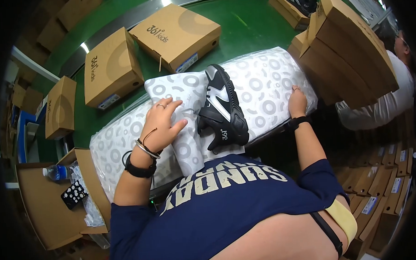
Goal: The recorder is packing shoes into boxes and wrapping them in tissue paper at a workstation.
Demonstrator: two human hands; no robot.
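A black sneaker (235,111) with white and grey side panels lies on its side across printed white wrapping paper (261,77), its toe pointing away from me. Left of the shoe is a folded part of the paper (186,147). My left hand (161,124) rests over this fold with its fingers spread, wearing a ring, and grips nothing. At the right edge of the paper stack, my right hand (298,103) has its fingers closed on the wrapping paper. The fingertips' exact hold is partly hidden.
Brown shoe boxes (177,32) stand on the green worktop (241,21) beyond the paper. Tall cartons (347,56) lean at the right, beside a person in white (381,101). At lower left, an open carton (39,214) holds a bottle (55,172) and a phone (74,195).
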